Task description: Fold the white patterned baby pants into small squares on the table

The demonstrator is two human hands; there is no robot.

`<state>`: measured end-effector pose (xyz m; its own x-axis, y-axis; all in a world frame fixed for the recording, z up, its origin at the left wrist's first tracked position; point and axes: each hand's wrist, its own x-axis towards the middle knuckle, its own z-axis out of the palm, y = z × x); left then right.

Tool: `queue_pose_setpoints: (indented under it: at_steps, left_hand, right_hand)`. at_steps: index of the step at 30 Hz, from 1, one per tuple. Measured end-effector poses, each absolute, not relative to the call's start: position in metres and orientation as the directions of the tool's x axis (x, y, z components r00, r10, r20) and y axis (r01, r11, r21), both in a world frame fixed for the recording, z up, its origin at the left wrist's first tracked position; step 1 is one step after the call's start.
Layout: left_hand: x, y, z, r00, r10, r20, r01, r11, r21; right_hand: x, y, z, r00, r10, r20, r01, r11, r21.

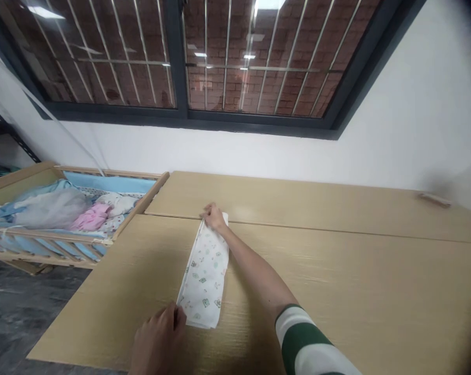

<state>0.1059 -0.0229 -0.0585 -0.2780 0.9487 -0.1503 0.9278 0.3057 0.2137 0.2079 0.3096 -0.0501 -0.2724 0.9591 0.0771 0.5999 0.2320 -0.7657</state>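
A white cloth (205,276) with a small green and brown print lies folded into a long narrow strip on the tan board tabletop (317,291). My right hand (215,217) pinches its far end, close to the seam between two boards. At the near left corner, my left hand (161,336) has its fingers closed on the cloth's edge. The folded layers show along the left side. Part of the far end is covered by my right hand.
To the left stands a wooden crib (137,208) with blue lining, holding a pink cloth (93,216) and other bedding. A barred window (255,67) is above the white wall. A small object (434,199) lies at the far right.
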Motion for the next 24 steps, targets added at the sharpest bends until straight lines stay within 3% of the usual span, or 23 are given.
queue_pose_setpoints:
  at_steps: [3,6,8,11,14,17,24]
  left_hand:
    - [0.106,-0.026,-0.066,-0.187,0.968,0.170,0.974,0.159,0.163]
    - [0.112,-0.025,-0.072,0.110,0.840,0.531,0.983,-0.170,0.064]
    - [0.119,-0.023,-0.075,0.279,0.750,0.599,0.945,-0.326,-0.032]
    - [0.127,-0.024,-0.088,0.394,0.695,0.602,0.915,-0.362,-0.180]
    - [0.127,-0.028,-0.110,0.464,0.664,0.587,0.886,-0.357,-0.297]
    - [0.122,-0.032,-0.126,0.468,0.676,0.569,0.883,-0.343,-0.319]
    - [0.122,-0.039,-0.133,0.453,0.703,0.549,0.889,-0.402,-0.220]
  right_hand:
    - [0.215,0.290,-0.037,-0.370,0.919,0.133,0.557,0.335,-0.760]
    - [0.227,0.249,-0.020,-0.631,0.751,0.195,0.446,0.556,-0.701]
    - [0.238,0.212,-0.011,-0.817,0.549,0.177,0.318,0.684,-0.657]
    - [0.257,0.161,-0.008,-0.954,0.287,0.089,0.173,0.768,-0.617]
    - [0.272,0.135,-0.024,-0.986,0.165,0.015,0.127,0.814,-0.566]
    - [0.276,0.143,-0.047,-0.982,0.186,-0.001,0.163,0.856,-0.491]
    - [0.260,0.236,-0.073,-0.848,0.528,0.032,0.486,0.802,-0.348]
